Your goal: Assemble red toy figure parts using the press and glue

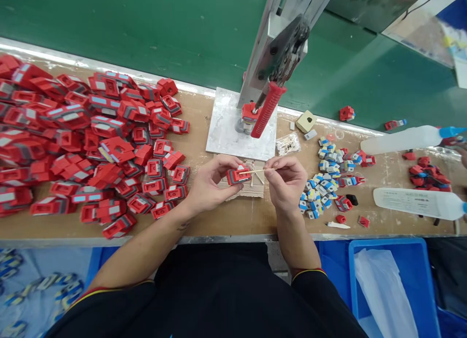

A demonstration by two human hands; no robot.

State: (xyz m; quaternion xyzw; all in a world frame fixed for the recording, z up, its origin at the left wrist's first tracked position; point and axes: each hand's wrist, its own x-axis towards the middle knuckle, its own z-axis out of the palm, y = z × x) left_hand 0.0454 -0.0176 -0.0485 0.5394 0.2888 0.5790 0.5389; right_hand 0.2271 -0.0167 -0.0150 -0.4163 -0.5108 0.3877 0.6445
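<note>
Stick of thin pale wood, pinched in the person's right hand, reaches over the red-and-grey plastic piece that the left hand grasps, centrally, nearer than the flat silver metal plate; a heap of similar pieces spreads left.

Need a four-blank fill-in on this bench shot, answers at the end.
1. The thin pale stick at the small red-and-grey plastic part is pinched in the person's ____ hand.
2. The ribbed handle on the metal lever press is coloured ____.
3. Both translucent plastic bottles have ____ caps.
4. The large heap of red plastic parts lies to the ____ of the silver metal plate.

right; red; blue; left
</note>
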